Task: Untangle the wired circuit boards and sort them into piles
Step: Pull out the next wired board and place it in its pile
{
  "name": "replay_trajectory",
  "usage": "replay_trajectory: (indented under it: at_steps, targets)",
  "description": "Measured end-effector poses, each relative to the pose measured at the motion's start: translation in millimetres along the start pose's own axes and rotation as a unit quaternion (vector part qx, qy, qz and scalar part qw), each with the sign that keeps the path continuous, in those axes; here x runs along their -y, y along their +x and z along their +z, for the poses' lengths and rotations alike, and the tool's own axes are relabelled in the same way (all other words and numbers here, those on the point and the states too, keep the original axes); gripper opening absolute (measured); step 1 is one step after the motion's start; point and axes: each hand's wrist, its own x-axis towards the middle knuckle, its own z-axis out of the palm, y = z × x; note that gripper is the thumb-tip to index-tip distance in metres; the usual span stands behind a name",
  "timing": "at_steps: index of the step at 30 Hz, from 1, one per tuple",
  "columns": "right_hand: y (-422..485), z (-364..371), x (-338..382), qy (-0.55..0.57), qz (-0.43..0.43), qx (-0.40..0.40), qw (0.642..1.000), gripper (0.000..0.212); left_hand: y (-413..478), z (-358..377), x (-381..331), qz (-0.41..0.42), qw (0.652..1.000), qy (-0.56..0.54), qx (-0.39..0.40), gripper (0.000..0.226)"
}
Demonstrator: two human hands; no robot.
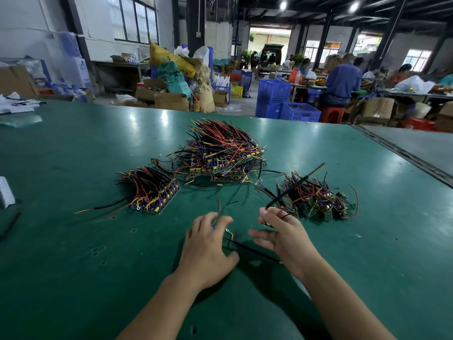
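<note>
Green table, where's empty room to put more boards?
Bare green table lies left of the left pile and right of the right pile. Crowded: middle pile down to the left hand and right hand, which pinches a black wire.

Right hand (282, 234) pinches a black wire (297, 184) that sticks up. Left hand (208, 244) lies spread flat on the green desk (73, 266). Big tangled pile (225, 148) is ahead of both hands, neat stack (152, 190) is beyond the left, and small pile (318, 200) is just beside the right.

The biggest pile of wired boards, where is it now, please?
Head view: the biggest pile sits centrally on the table, between and beyond the left pile and the right pile.
</note>
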Motion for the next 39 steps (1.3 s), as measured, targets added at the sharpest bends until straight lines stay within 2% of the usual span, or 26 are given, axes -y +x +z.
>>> replay_trajectory:
  at_steps: [2, 4, 7, 12, 15, 17, 19, 21, 25, 27, 31, 33, 35, 37, 39]
  targets:
    - [-1, 0, -1, -0.028, -0.007, 0.004, 1.000, 0.016, 1, 5, 2, 0.018, 0.999, -0.001, 0.047, 0.055]
    - [-2, 0, -1, -0.028, -0.011, 0.009, 1.000, 0.003, 1, 7, 4, 0.013, 0.998, -0.036, 0.054, 0.042]
    - [-3, 1, -1, -0.018, -0.024, 0.025, 0.999, 0.010, 6, 6, 3, 0.016, 0.996, -0.072, 0.045, 0.028]
    - [-3, -1, 5, 0.030, -0.059, 0.059, 0.996, 0.013, 16, 0, 6, -0.042, 0.992, -0.108, -0.043, 0.020]
    - [-3, -5, 10, 0.089, -0.079, 0.067, 0.991, 0.014, 15, -5, 8, -0.096, 0.969, -0.182, -0.138, 0.019]
    - [-3, -5, 10, 0.097, -0.089, 0.072, 0.989, 0.014, 17, -8, 4, -0.140, 0.933, -0.293, -0.153, 0.014]
    - [-3, -4, 7, 0.058, -0.100, 0.070, 0.991, 0.022, 21, -10, -6, -0.179, 0.859, -0.462, -0.126, 0.017]
    - [-4, -2, 1, -0.021, -0.115, 0.068, 0.991, 0.028, 21, -12, -17, -0.201, 0.782, -0.582, -0.097, 0.016]
    - [-4, 1, -11, -0.245, -0.128, 0.056, 0.959, 0.031, 15, -18, -27, -0.189, 0.660, -0.724, -0.069, 0.015]
    - [-5, 4, -15, -0.241, -0.106, 0.061, 0.963, 0.027, 13, -20, -28, -0.179, 0.632, -0.752, -0.052, 0.019]
    - [-3, 10, -16, -0.179, -0.077, 0.077, 0.978, 0.027, 12, -21, -33, -0.182, 0.607, -0.773, -0.021, 0.030]
    - [-2, 9, -16, -0.171, -0.079, 0.083, 0.978, 0.020, 13, -22, -33, -0.189, 0.586, -0.788, -0.009, 0.030]
    - [-4, 9, -15, -0.163, -0.072, 0.089, 0.980, 0.011, 14, -22, -30, -0.187, 0.584, -0.790, 0.005, 0.029]
    - [-3, 10, -17, -0.153, -0.049, 0.088, 0.983, 0.017, 13, -20, -28, -0.171, 0.612, -0.772, 0.019, 0.027]
    - [-2, 12, -21, -0.143, -0.024, 0.088, 0.986, 0.020, 12, -14, -29, -0.150, 0.658, -0.738, 0.020, 0.026]
